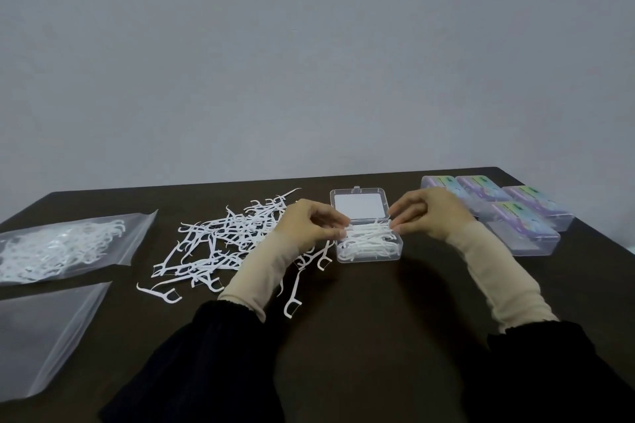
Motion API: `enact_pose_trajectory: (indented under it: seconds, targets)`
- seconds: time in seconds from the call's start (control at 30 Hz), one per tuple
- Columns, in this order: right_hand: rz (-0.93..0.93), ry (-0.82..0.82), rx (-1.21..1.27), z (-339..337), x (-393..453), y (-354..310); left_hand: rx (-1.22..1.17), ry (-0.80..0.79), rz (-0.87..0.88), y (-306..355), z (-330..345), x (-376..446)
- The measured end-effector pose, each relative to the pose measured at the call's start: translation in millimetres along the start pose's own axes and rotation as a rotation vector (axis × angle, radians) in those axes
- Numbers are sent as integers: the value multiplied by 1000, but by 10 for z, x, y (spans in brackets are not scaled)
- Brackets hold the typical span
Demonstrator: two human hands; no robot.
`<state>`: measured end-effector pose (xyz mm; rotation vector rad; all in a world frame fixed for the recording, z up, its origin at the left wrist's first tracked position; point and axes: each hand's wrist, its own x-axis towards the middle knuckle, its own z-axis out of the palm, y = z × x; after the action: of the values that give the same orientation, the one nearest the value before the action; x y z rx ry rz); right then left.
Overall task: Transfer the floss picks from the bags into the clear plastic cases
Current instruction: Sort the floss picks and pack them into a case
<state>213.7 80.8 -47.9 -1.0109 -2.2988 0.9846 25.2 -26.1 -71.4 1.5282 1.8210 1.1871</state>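
Two hands are working over the open clear plastic case (369, 247) near the middle of the dark brown table (378, 319). I am pinching one end of a small bundle of white floss picks (369, 233) with my left hand (311, 225), fingers curled in on it, and my right hand (429, 213) is pinching the other end the same way, holding the bundle just above the picks already lying in the case. The case's lid (359, 204) is lying back flat behind it (a white rectangle is showing through it). A loose heap of white floss picks (223, 244) is sprawling on the table to the left of the case, partly under my left forearm. Farther left, a clear zip bag holding more picks (62, 245) is lying flat, and a second, flat clear bag (41, 336) is lying nearer to me. Four closed cases with purple and green labels (498, 209) are sitting grouped at the right.
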Motion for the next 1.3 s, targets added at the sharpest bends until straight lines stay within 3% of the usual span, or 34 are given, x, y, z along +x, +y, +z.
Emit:
enact_pose_trajectory:
  seconds: [0.33, 0.47, 0.7, 0.83, 1.03, 1.3]
  targets:
    - [-145, 1, -47, -40, 4, -2, 15, 18, -4, -4, 35, -14]
    - [-172, 69, 48, -82, 40, 36, 6, 17, -5, 6, 36, -17]
    - [-115, 33, 193, -56, 68, 35, -35, 24, -22, -29, 36, 1]
    - [-59, 12, 70, 119, 58, -6, -97, 65, -17, -54, 45, 10]
    - [-78, 252, -148, 94, 64, 40, -99, 70, -36, -44, 51, 6]
    - [-44, 100, -260, 95, 75, 67, -86, 78, -47, -17, 46, -17]
